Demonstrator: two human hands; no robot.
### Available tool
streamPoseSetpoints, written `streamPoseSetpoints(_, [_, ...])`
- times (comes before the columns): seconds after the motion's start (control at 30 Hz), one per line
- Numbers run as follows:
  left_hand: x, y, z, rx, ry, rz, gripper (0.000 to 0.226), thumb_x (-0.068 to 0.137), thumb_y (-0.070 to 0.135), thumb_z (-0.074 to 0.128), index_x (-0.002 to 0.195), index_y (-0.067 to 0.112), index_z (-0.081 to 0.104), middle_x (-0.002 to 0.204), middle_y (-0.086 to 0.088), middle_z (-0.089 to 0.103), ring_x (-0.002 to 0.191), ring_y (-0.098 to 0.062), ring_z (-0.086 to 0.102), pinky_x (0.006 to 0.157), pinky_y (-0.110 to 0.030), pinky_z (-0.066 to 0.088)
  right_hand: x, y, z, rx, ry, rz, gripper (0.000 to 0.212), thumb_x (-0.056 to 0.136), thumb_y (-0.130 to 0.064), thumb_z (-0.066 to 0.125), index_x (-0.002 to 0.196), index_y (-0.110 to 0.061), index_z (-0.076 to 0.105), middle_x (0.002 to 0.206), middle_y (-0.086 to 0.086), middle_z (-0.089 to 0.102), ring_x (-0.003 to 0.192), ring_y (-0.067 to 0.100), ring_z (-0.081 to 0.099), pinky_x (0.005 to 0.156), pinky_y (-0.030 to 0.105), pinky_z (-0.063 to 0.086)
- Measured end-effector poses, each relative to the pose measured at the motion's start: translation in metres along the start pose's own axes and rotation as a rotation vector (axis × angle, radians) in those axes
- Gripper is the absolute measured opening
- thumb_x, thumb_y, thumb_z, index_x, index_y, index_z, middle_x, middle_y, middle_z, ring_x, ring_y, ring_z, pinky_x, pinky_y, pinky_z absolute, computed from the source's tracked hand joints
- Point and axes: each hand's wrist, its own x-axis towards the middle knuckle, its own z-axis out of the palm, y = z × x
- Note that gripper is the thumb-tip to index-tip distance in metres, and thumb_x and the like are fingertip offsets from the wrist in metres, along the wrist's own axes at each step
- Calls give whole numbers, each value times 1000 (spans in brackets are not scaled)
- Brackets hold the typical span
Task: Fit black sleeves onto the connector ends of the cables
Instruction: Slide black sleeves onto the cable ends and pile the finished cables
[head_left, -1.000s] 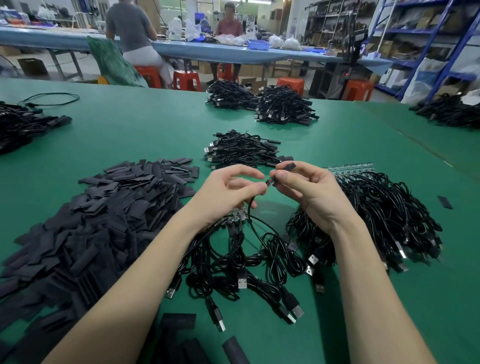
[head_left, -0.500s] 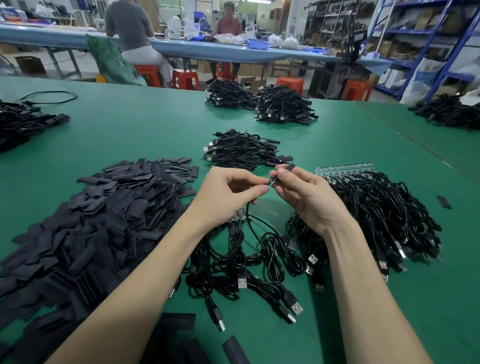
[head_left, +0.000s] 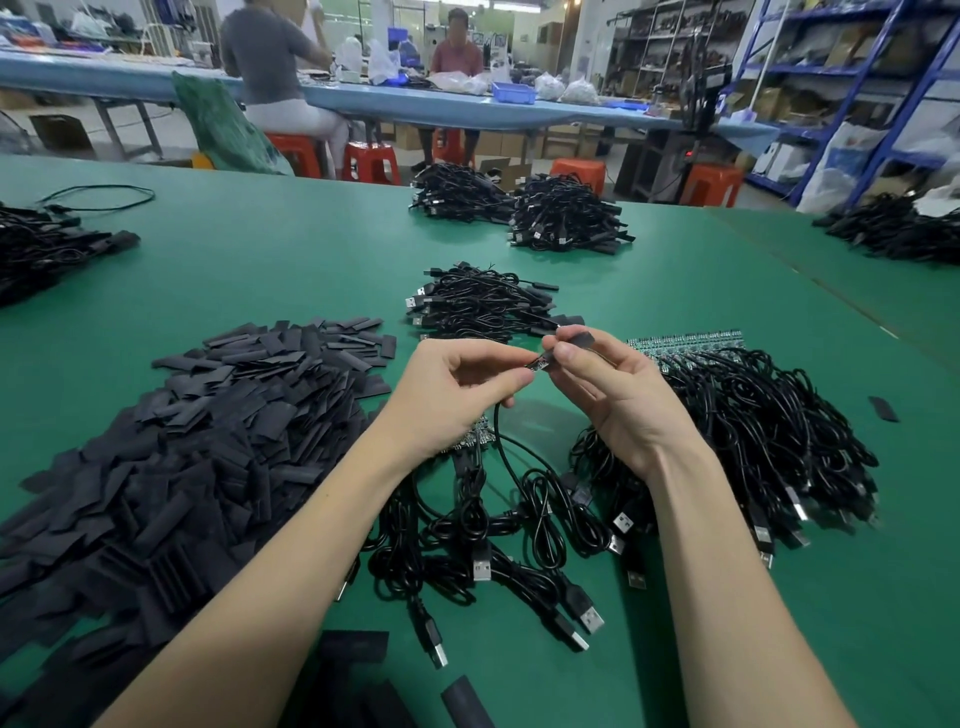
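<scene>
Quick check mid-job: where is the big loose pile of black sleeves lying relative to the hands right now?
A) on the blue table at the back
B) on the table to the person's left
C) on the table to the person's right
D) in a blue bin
B: the pile of black sleeves spreads over the green table left of the left hand, while the right hand has a heap of cables on its side.
</scene>
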Motion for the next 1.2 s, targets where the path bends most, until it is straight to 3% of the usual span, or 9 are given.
streamPoseSetpoints(0.27, [-1,0,-3,-21,-42,2,17,86,3,78,101,10,80,77,-1,76,64,-11,67,67,-18,52,-2,-1,-1,-32,-40,38,15,71,-17,79,85,-22,79,97,1,77,87,9,71,74,17,56])
streamPoseSetpoints(0.47, [-2,-1,-7,-44,-65,23,20,85,2,78,99,16,79,84,1,78,67,-9,68,68,-18,53,-2,5,0,-22,-77,72,13,73,-18,80,85,-22,80,99,3,77,89,12,72,74,17,56])
streamPoseSetpoints(0.8, [0,-1,-3,-55,-5,52,13,81,11,83,92,18,80,86,-5,78,72,-21,73,74,-30,60,-1,2,3,-4,-58,32,17,73,-16,79,91,-19,78,99,8,77,83,12,71,75,19,57])
streamPoseSetpoints(1.2, [-1,-2,-5,-2,-20,29,11,83,9,82,89,18,82,82,1,78,74,-9,72,72,-17,53,0,5,5,-69,-17,20,11,74,-18,79,84,-18,74,95,8,77,83,11,70,75,18,57])
